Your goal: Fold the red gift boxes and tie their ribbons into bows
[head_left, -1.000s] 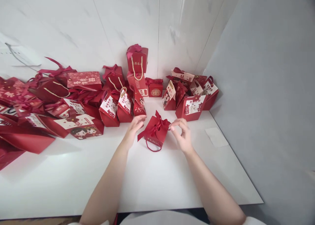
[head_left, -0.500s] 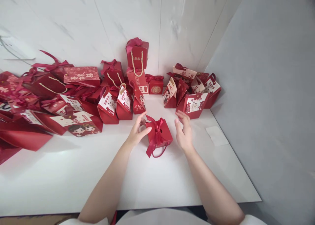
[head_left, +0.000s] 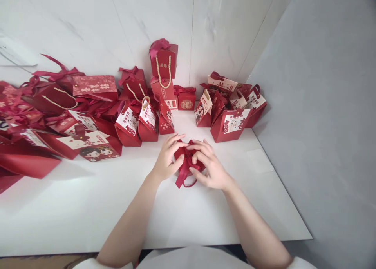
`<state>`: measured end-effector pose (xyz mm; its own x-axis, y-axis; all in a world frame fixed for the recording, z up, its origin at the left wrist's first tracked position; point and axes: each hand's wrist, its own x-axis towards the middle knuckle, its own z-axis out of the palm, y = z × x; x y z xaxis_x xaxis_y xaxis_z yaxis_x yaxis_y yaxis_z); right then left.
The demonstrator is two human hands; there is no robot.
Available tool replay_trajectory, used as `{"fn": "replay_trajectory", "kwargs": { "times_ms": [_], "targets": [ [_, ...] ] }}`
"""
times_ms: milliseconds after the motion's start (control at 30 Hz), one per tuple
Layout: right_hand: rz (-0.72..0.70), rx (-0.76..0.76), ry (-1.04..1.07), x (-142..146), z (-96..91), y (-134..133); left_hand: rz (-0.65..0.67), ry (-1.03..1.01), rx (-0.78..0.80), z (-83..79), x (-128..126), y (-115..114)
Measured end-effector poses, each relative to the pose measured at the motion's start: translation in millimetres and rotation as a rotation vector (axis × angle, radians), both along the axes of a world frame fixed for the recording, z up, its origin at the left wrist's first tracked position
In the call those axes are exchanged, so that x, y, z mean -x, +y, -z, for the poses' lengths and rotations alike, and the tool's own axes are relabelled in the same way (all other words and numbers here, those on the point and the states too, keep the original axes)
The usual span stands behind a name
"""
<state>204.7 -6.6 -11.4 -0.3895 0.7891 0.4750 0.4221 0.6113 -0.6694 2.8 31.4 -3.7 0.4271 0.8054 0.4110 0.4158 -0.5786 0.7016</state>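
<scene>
A small red gift box (head_left: 186, 164) with a dark red ribbon and a cord handle stands on the white table (head_left: 205, 218), near its middle. My left hand (head_left: 168, 157) grips the box's left side, fingers curled over its top. My right hand (head_left: 209, 166) covers the right side and top, fingers wrapped round it. Both hands hide most of the box; only the ribbon tail and handle loop show below them.
Several red gift bags and boxes crowd the back of the table: a group at the right (head_left: 232, 108), a stack in the corner (head_left: 163, 71), a big pile at the left (head_left: 58, 116). A grey wall (head_left: 323, 104) borders the table's right edge.
Both hands have closed in on the small red box from either side and now cover it. The box has turned and settled upright between them.
</scene>
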Motion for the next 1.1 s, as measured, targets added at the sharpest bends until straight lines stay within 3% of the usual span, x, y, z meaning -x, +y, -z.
{"fn": "replay_trajectory", "kwargs": {
  "times_ms": [200,367,567,667,767,900,1100],
  "targets": [
    [-0.025,0.088,0.091,-10.3,-7.1,2.2,-0.111,0.011,-0.036,-10.0,6.9,-0.7],
    [0.087,0.167,0.247,-16.0,-2.7,6.1,-0.184,-0.017,0.154,-20.1,11.1,-3.4],
    [0.256,0.326,0.451,-13.9,7.6,11.6,-0.215,0.104,0.491,-32.3,14.7,-11.9],
    [0.197,0.357,0.424,-16.9,0.0,8.5,-0.211,0.118,0.587,-35.4,16.2,-13.1],
    [0.067,0.299,0.269,-20.0,-13.2,0.8,-0.212,0.106,0.626,-34.7,17.2,-11.6],
    [0.033,0.228,0.071,-17.8,-21.8,-6.2,-0.192,0.079,0.667,-30.1,19.9,-7.4],
    [0.110,0.453,0.357,-17.9,-5.7,4.0,-0.131,-0.013,0.795,-28.4,24.4,-3.4]
  ]
}}
